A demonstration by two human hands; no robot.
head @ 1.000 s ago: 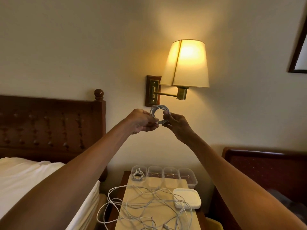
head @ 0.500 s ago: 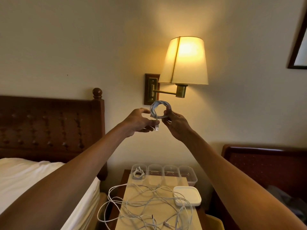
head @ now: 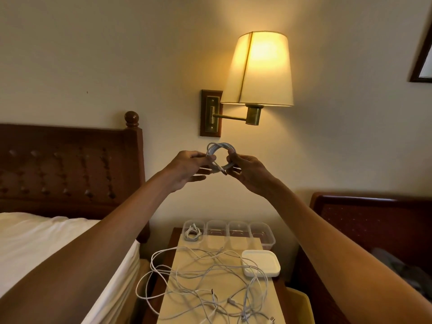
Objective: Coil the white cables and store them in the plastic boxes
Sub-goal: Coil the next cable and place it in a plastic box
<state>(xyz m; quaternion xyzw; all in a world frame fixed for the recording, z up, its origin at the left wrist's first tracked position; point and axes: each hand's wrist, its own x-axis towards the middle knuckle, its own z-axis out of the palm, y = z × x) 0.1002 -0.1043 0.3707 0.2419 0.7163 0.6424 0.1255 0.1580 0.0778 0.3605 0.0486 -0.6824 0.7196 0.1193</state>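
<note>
I hold a small coil of white cable (head: 219, 148) up in front of the wall, below the lamp. My left hand (head: 187, 168) pinches its left side, and my right hand (head: 250, 170) grips its right side; the plug end sticks out under the coil between them. Far below, a tangle of loose white cables (head: 205, 284) sprawls over the nightstand top. Behind it stands a row of clear plastic boxes (head: 263, 235); the leftmost box (head: 187, 224) holds a coiled white cable (head: 192, 233).
A white lid (head: 261, 263) lies on the nightstand (head: 233, 245) right of the tangle. A lit wall lamp (head: 259, 69) hangs just above my hands. A bed with white sheets (head: 35, 242) and a dark headboard stands left; a dark wooden chair (head: 374, 218) stands right.
My left hand let go of the coil, then pinched it again at the left side. The plug end now points down to the right. Both hands stay at about the same height.
</note>
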